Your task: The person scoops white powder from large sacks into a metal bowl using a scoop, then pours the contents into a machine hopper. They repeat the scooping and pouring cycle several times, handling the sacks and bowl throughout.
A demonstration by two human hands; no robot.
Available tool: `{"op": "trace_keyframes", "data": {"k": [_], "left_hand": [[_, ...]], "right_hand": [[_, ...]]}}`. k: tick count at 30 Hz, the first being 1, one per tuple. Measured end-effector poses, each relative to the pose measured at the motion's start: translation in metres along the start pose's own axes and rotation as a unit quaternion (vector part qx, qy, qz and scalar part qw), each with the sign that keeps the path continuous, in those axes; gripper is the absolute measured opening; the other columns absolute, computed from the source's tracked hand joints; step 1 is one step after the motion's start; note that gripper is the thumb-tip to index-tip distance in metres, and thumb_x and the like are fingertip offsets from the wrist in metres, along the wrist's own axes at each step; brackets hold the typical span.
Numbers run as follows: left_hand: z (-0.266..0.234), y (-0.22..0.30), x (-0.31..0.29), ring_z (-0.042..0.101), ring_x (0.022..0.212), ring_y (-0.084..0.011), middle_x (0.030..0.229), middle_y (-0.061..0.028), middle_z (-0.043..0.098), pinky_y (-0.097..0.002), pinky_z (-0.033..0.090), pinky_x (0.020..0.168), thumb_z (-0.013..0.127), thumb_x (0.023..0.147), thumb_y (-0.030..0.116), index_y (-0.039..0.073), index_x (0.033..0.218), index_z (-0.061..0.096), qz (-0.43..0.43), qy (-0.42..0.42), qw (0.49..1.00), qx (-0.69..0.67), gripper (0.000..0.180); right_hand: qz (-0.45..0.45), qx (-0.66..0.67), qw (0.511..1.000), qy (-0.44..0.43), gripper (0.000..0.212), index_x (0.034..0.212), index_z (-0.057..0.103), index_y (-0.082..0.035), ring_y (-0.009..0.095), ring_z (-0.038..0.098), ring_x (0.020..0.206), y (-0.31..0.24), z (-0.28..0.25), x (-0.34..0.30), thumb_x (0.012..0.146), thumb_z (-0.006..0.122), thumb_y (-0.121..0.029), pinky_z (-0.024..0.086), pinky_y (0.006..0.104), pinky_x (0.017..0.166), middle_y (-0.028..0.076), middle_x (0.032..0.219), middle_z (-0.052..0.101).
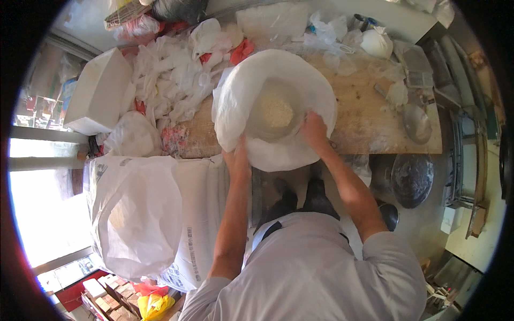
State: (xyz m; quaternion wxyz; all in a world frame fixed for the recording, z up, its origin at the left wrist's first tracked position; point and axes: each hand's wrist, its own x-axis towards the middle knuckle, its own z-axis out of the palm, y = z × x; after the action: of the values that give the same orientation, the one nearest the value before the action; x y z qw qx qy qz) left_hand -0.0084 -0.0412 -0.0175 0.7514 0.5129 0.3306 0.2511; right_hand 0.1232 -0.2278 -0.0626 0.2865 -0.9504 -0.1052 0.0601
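Note:
Before me at the table's front edge is a large white bag (311,72), its mouth spread wide in a thick rolled collar. Down inside, a greyish round hollow surrounds a pale, flour-like mass (276,109). My left hand (237,155) grips the bag's near left side, its fingertips partly hidden by the material. On the near right of the opening, my right hand (315,128) is closed at the inner edge of the collar. Exactly what its fingers pinch is hard to see, but they press into the bag.
Crumpled white plastic bags (171,75) cover the left of the wooden table (364,117). A white foam box (99,91) stands beyond them. Full sacks (201,203) are stacked at my left, an open white bag (136,214) on top. A metal bowl (416,123) rests at the right; a dark round basin (412,181) sits below.

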Motion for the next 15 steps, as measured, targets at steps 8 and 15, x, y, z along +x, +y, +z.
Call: {"op": "trace_keyframes", "data": {"k": [8, 15], "left_hand": [[-0.016, -0.013, 0.005, 0.055, 0.112, -0.0177, 0.129, -0.0087, 0.057, -0.0306, 0.043, 0.093, 0.067, 0.092, 0.014, 0.000, 0.134, 0.049, -0.071, -0.008, 0.997, 0.007, 0.048], [-0.015, -0.017, 0.002, 0.053, 0.114, -0.0175, 0.129, -0.0080, 0.057, -0.0314, 0.042, 0.096, 0.068, 0.092, 0.017, 0.001, 0.136, 0.049, -0.055, -0.001, 0.998, 0.008, 0.051]], "right_hand": [[-0.053, 0.019, 0.997, 0.055, 0.024, 0.094, 0.057, 0.003, 0.044, 0.060, 0.079, 0.010, 0.002, -0.002, 0.089, 0.059, -0.020, 0.048, 0.0512, 0.069, 0.023, 0.076, 0.061], [-0.046, 0.016, 0.998, 0.035, 0.025, 0.096, 0.058, 0.004, 0.043, 0.062, 0.076, 0.010, -0.005, -0.010, 0.088, 0.059, -0.020, 0.050, 0.0501, 0.065, 0.023, 0.075, 0.063]]}}
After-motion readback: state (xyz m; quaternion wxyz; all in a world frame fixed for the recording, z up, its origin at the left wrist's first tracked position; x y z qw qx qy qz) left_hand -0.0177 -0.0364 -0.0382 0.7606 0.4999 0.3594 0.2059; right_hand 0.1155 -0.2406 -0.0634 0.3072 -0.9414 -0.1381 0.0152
